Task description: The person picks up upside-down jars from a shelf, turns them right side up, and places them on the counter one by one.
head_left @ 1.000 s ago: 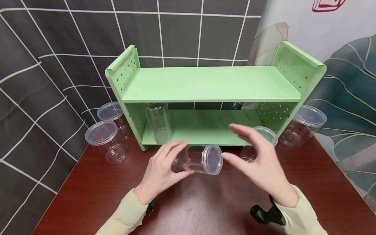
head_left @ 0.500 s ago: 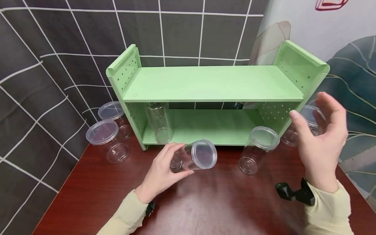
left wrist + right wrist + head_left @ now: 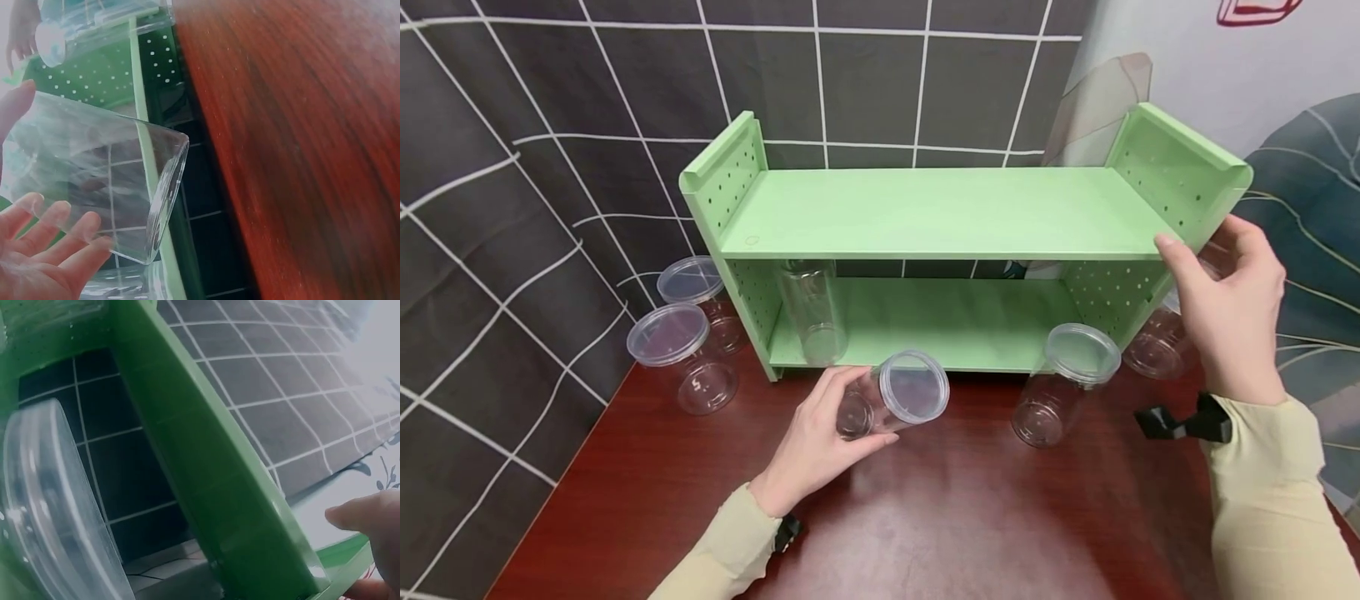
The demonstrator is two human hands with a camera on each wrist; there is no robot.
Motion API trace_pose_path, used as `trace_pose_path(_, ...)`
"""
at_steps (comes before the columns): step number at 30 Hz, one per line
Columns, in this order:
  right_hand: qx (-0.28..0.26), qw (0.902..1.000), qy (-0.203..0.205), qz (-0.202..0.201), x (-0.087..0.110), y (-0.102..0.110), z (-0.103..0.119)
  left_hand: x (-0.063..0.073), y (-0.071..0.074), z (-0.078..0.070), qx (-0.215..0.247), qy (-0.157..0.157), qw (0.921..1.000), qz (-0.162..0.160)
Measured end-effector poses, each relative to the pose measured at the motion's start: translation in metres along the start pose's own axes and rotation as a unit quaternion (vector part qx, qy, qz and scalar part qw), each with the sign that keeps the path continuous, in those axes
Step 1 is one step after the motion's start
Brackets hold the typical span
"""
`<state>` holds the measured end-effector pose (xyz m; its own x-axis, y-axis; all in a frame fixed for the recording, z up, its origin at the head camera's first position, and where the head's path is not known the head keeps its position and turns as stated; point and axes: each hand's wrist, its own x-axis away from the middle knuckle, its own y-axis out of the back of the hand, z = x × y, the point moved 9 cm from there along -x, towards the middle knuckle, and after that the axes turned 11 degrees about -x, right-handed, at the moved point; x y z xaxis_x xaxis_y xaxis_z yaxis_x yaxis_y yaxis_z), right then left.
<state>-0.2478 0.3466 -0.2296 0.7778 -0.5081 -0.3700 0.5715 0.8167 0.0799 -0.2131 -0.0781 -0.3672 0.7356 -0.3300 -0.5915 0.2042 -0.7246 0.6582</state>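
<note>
My left hand (image 3: 820, 437) holds a clear plastic jar (image 3: 868, 406) tilted over the table, its translucent lid (image 3: 914, 387) facing up and right. In the left wrist view, fingers (image 3: 81, 231) and thumb lie around the jar's clear wall (image 3: 125, 181). At the right end of a green two-tier shelf (image 3: 940, 212), my right hand (image 3: 1236, 308) grips the side panel (image 3: 1187, 179), thumb on the inner side and fingers on the outer. The right wrist view shows the thumb (image 3: 362, 519) above the panel's edge. Behind this hand, a lidded jar (image 3: 1157, 346) is partly hidden.
One lidded jar (image 3: 1060, 392) stands in front of the shelf's right half. A tall clear jar (image 3: 812, 312) is on the lower tier at left. Two lidded jars (image 3: 707, 387) (image 3: 726, 325) stand left of the shelf. A tiled-pattern backdrop (image 3: 880, 83) hangs behind.
My right hand has left the area by the held jar, moving right and then to the shelf's right side panel. The held jar has tilted so its lid faces more upward.
</note>
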Motion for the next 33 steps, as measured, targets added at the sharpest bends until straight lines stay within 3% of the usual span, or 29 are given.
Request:
trace_pose_path(9, 0.006, 0.9999, 0.007, -0.013, -0.008, 0.004, -0.005, -0.003, -0.015, 0.007, 0.024, 0.049, 0.9984, 0.014)
trace_pose_path(18, -0.026, 0.9995, 0.000, -0.019, -0.010, 0.005, -0.006, -0.014, -0.040, 0.000, 0.086, 0.056, 0.9935, 0.049)
trace_pose_path(27, -0.036, 0.9991, -0.008, -0.022, -0.011, 0.006, -0.010, -0.024, -0.064, -0.007, 0.101, 0.064, 0.9897, 0.078)
trace_pose_path(33, -0.059, 0.9980, 0.000, -0.024, -0.010, 0.006, -0.010, -0.027, -0.077, -0.003, 0.126, 0.082, 0.9813, 0.121)
